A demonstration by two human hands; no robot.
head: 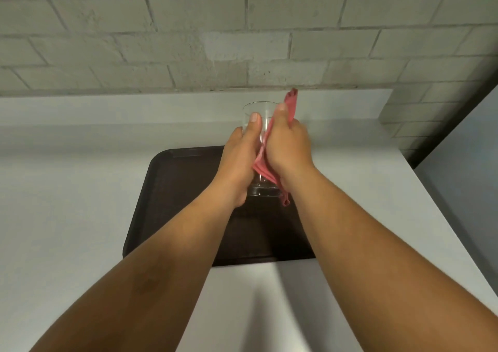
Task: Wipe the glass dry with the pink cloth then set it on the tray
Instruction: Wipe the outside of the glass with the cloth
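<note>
Left hand (239,160) wraps the clear glass (260,114), thumb along its wall. Right hand (289,147) closes on the pink cloth (292,104), pressing it against the glass's right side. The glass is held above the far edge of the dark tray (167,203), which lies on the white bench (67,190) by a brick wall (242,28).

Ahead of me, filling the top of the frame, is a wall (188,28) of grey-painted brick with pale mortar lines, and a brighter patch of light sits near its centre. Below it a plain white counter (67,190) spreads across the middle and lower frame, soft shadows falling along the bottom centre. At the right edge the counter ends, and a smooth grey surface (463,163) runs down beside it.
</note>
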